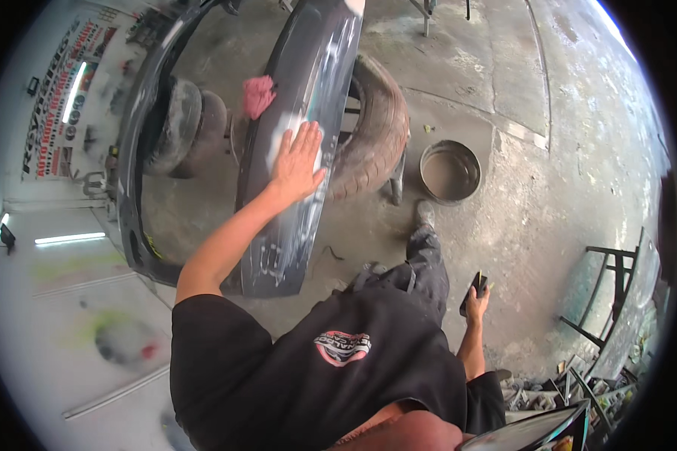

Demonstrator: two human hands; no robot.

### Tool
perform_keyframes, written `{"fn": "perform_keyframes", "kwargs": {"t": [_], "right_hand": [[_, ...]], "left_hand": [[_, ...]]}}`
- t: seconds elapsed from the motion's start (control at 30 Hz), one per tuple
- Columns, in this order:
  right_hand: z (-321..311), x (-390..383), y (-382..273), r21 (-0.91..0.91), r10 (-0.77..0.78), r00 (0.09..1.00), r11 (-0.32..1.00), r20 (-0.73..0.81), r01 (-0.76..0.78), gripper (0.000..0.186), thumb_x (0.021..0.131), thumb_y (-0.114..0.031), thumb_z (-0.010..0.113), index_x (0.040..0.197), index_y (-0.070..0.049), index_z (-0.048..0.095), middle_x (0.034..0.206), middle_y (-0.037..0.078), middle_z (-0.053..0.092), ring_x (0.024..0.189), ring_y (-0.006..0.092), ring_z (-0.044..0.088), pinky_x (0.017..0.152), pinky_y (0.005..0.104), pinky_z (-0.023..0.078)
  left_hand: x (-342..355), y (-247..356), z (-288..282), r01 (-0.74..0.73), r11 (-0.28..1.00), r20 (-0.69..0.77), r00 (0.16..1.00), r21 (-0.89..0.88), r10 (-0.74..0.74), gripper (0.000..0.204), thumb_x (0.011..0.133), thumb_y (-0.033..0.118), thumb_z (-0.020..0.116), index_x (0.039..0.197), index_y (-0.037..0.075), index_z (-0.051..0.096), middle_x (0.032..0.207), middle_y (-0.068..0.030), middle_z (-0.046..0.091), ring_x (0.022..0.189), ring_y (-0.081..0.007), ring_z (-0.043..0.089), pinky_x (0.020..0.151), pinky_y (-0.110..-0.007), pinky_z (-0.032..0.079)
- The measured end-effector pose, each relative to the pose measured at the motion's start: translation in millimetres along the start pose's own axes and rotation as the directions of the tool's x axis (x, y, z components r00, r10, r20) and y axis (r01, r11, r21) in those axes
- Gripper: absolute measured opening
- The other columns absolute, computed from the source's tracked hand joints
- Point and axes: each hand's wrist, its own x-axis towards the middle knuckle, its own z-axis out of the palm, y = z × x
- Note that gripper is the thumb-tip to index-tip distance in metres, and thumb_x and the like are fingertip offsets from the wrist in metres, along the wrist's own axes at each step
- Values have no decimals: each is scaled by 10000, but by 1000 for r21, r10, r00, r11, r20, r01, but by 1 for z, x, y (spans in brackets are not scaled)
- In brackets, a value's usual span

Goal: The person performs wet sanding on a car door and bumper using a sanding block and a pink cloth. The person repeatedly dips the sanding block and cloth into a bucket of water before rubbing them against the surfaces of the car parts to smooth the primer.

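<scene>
My left hand (pixel 297 158) lies flat, fingers outstretched, on a white patch of a long dark-grey bumper-like panel (pixel 278 248). Pale streaks run along the panel's surface. A crumpled pink rag (pixel 257 95) rests at the panel's left edge, a little up from that hand. My right hand (pixel 475 301), low at my right side, grips a small black block with a yellowish edge (pixel 474 289); its exact kind is hard to make out.
A worn tire (pixel 384 135) is beside the panel, with a bucket of murky liquid (pixel 450 154) to its right. A curved dark frame (pixel 135 150) and stacked round objects (pixel 174 128) are at left. A metal stand (pixel 617 293) is at right, above assorted clutter (pixel 549 395).
</scene>
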Motion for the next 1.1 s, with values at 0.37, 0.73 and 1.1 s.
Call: {"fn": "perform_keyframes", "kwargs": {"t": [0.37,0.73,1.1], "right_hand": [[42,-79,-287,267,-538,841,804,-56,532,634,944,-145,658,1511,21,426,1415,266,574,1322,367,567,1122,405,424],[201,-248,-506,349,-967,236,255,97,902,827,838,-195,782,1583,-255,429,1011,198,540,814,374,593,657,472,491],[249,-147,-627,196,-841,541,532,9,824,712,907,-231,711,1557,-171,427,1037,246,543,862,412,612,665,504,531]], "left_hand": [[-160,25,-7,-21,987,-62,998,-158,12,891,941,515,642,1590,-14,335,1671,-202,276,1568,-346,216,1254,-573,183],[58,-124,-47,185,933,-658,667,-308,-349,714,859,344,832,1450,57,552,1448,-214,511,1308,-392,516,1101,-496,426],[31,-126,-77,107,526,-308,706,-844,-638,186,900,133,795,995,12,691,802,-62,716,641,-145,671,590,-278,544]]}}
